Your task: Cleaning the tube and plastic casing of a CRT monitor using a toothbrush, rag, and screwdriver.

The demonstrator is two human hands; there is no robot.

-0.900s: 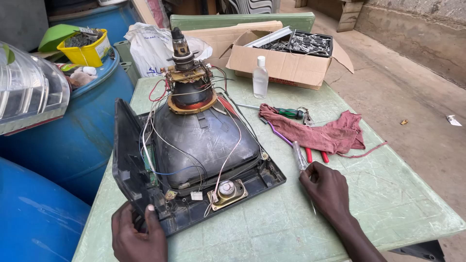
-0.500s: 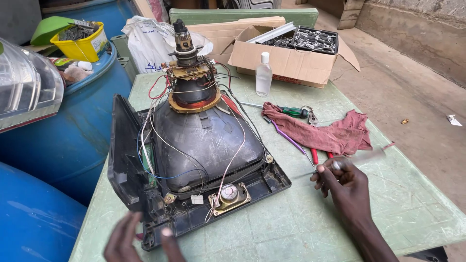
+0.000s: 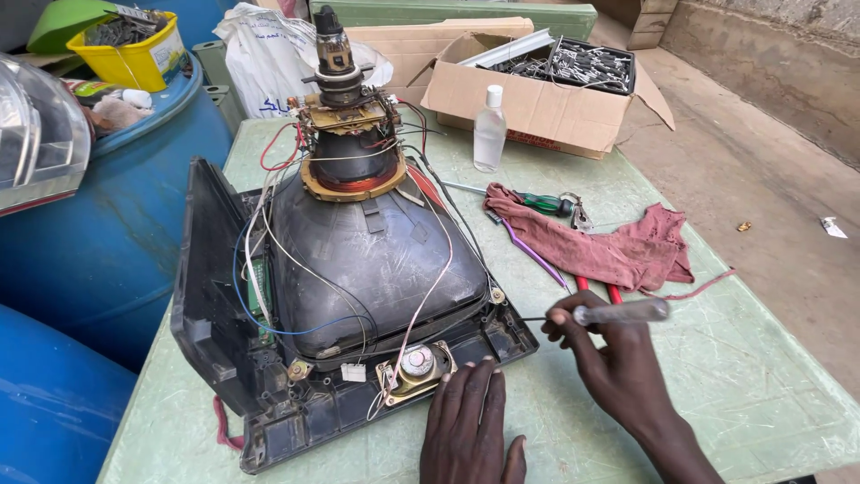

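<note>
Picture tube [image 3: 376, 260] stands face-down in its black front frame [image 3: 296, 394] on the left half of the green table [image 3: 761, 376], neck upward, wires draped over it. Left hand [image 3: 470, 430] lies flat and open at the near edge, fingertips touching the frame beside the small speaker [image 3: 415, 365]. Right hand [image 3: 614, 354] grips a clear-handled screwdriver [image 3: 618, 313], tip toward the frame's right corner. Red rag [image 3: 618, 246] lies just beyond; cardboard box [image 3: 546, 90] occupies the far edge.

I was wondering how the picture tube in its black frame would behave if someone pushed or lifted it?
The picture tube is probably heavy for its size: a big, thick glass bulb. Its thin neck sticks up bare, so it likely snaps easily. Seated face-down in the broad black frame, it should slide rather than tip, though the loose wires may snag.
</note>
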